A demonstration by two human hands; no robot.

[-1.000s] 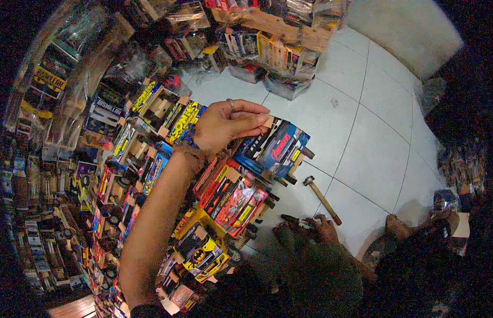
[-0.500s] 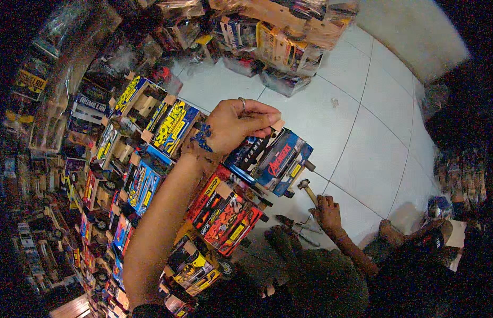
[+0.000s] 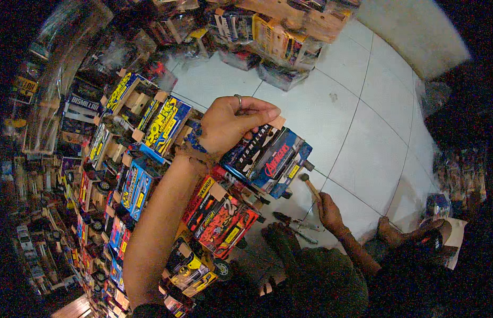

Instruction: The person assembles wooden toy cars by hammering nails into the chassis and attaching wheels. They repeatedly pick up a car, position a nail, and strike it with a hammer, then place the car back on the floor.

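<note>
the bare left hand (image 3: 233,124) is pinching a small tan wooden tab (image 3: 279,123), likely steadying the boxy blue-and-black toy truck (image 3: 275,161) sitting at its four o'clock; the right hand isn't showing. the bumper (image 3: 284,182) is facing four, the long axis seemingly running ten to four. beyond, nearer five, a co-worker's hand (image 3: 330,213) is holding a wooden-handled hammer (image 3: 312,188).

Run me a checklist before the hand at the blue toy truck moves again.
1. Left hand at the pale tab on the blue toy truck: ok, thumb and finger close on it.
2. Grip firm: cannot tell.
3. Right hand placed: cannot tell, out of view.
4. Hammer well away from the truck: not ok; a co-worker's hand holds it, head near a wheel.
5. Red toy truck well apart: not ok, close beside.
</note>
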